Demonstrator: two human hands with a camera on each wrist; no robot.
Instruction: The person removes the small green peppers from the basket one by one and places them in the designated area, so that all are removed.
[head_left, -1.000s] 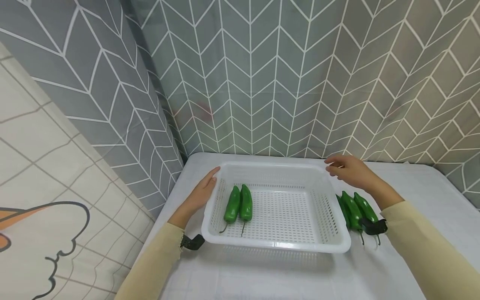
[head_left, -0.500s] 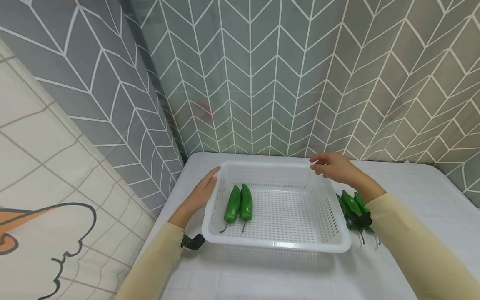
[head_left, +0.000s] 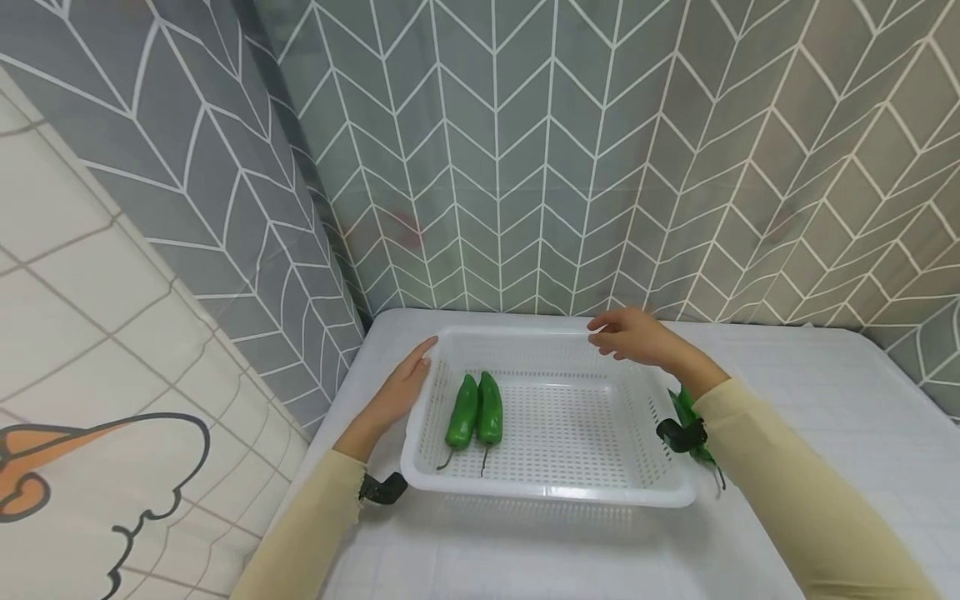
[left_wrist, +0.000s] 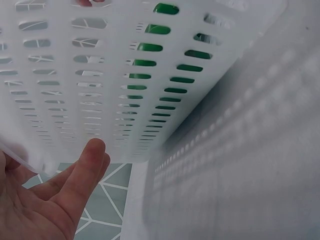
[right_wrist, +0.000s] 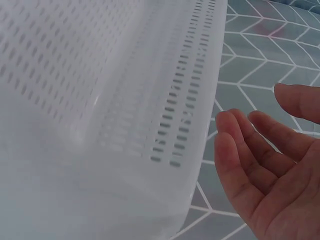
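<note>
A white perforated plastic basket (head_left: 555, 492) stands on the table. Inside it, toward the left, two green peppers (head_left: 462, 414) lie side by side with their stems toward the near side. My left hand (head_left: 401, 387) holds the basket's left rim, thumb at the rim and fingers along the outer wall in the left wrist view. Over the far right part of the basket hangs my right hand (head_left: 637, 336), with loosely bent fingers and nothing in them. The right wrist view shows the thumb apart from the fingers, beside the basket's rim.
More green peppers (head_left: 684, 408) lie on the table right of the basket, partly hidden by my right forearm. The white cloth-covered table (head_left: 825, 383) ends at a patterned grey curtain (head_left: 525, 167) behind. A tiled-pattern white sheet (head_left: 112, 333) hangs at the left.
My right hand has moved left, from beyond the basket's far right corner to over its far side, and its forearm now covers more of the outside peppers. The left hand stays in place.
</note>
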